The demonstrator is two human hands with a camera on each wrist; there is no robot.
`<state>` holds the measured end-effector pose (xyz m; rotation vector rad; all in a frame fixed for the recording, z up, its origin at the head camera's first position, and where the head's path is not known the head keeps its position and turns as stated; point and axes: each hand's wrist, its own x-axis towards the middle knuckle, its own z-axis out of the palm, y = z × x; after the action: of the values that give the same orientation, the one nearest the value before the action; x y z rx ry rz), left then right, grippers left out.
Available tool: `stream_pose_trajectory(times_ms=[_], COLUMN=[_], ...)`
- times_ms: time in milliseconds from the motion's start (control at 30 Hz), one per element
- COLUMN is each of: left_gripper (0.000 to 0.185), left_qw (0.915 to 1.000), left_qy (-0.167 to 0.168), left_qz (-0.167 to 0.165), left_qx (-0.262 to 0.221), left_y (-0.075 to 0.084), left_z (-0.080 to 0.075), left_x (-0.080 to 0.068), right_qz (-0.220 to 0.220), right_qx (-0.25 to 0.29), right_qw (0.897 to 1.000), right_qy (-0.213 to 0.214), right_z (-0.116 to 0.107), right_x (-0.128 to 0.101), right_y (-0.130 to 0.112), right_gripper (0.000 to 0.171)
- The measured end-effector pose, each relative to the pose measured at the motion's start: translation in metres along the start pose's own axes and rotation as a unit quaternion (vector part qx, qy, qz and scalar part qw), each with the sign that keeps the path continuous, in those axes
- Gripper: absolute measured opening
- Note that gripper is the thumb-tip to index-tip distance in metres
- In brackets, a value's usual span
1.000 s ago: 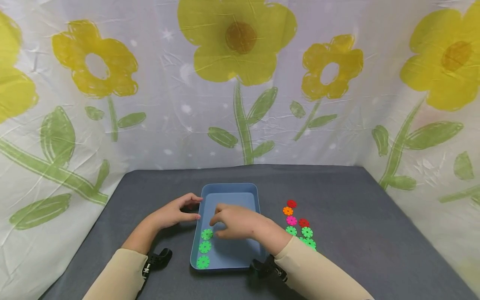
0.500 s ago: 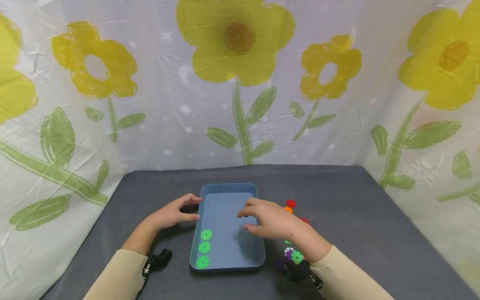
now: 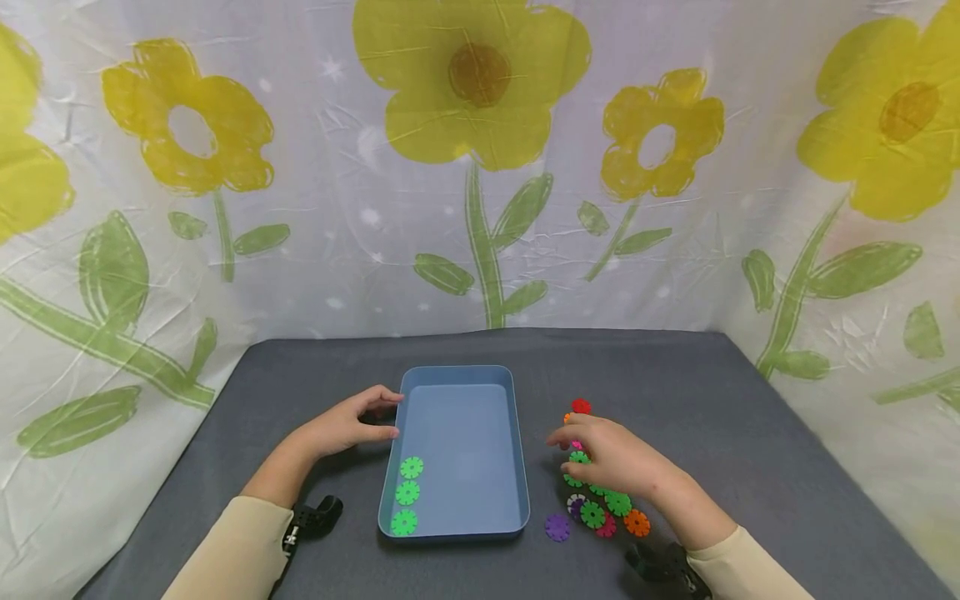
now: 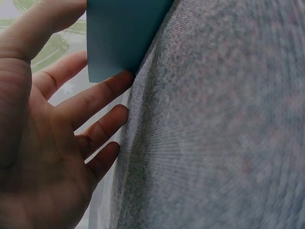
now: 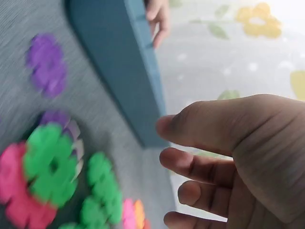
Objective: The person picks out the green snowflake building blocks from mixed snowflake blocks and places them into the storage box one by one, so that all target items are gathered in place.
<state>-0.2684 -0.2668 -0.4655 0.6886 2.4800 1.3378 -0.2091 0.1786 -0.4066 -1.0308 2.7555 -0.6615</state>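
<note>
Right hand (image 3: 611,462) spread and empty over the green discs (image 3: 600,508), left hand (image 3: 348,427) flat against the tray (image 3: 517,467), could scatter the overlapping pile when pinching one.

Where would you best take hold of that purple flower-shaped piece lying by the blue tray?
Probably by its notched rim, pinched from above with thumb and forefinger. The purple piece lies flat on the grey table, apart from the heap of pieces and just off the blue tray, so its edge is free all round. The right hand hovers nearest, fingers relaxed.
</note>
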Motion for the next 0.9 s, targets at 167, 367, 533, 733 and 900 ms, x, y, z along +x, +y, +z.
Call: stream_pose_trajectory(times_ms=[167, 367, 533, 733, 900], left_gripper=[0.054, 0.055, 0.055, 0.055, 0.055], left_qw=[1.0, 0.9999, 0.9999, 0.9999, 0.9999], left_qy=[-0.003, -0.003, -0.001, 0.001, -0.001], left_qz=[-0.001, -0.002, -0.004, -0.007, -0.007], left_qx=[-0.002, -0.009, -0.011, -0.01, -0.007], left_y=[0.0, 0.003, 0.004, 0.005, 0.003], left_z=[0.0, 0.0, 0.0, 0.0, -0.001], left_x=[-0.001, -0.001, -0.001, -0.001, -0.002], right_qz=[0.002, 0.015, 0.025, 0.032, 0.021], right_qx=[-0.016, -0.033, -0.048, -0.057, -0.06], right_qw=[1.0, 0.999, 0.998, 0.998, 0.997], right_qy=[-0.011, -0.016, -0.01, 0.001, 0.035], right_z=[0.007, 0.014, 0.019, 0.02, 0.017], right_x=[-0.009, -0.012, -0.011, -0.009, -0.008], right_y=[0.015, 0.023, 0.026, 0.026, 0.023], right_gripper=[0.03, 0.027, 0.024, 0.026, 0.03])
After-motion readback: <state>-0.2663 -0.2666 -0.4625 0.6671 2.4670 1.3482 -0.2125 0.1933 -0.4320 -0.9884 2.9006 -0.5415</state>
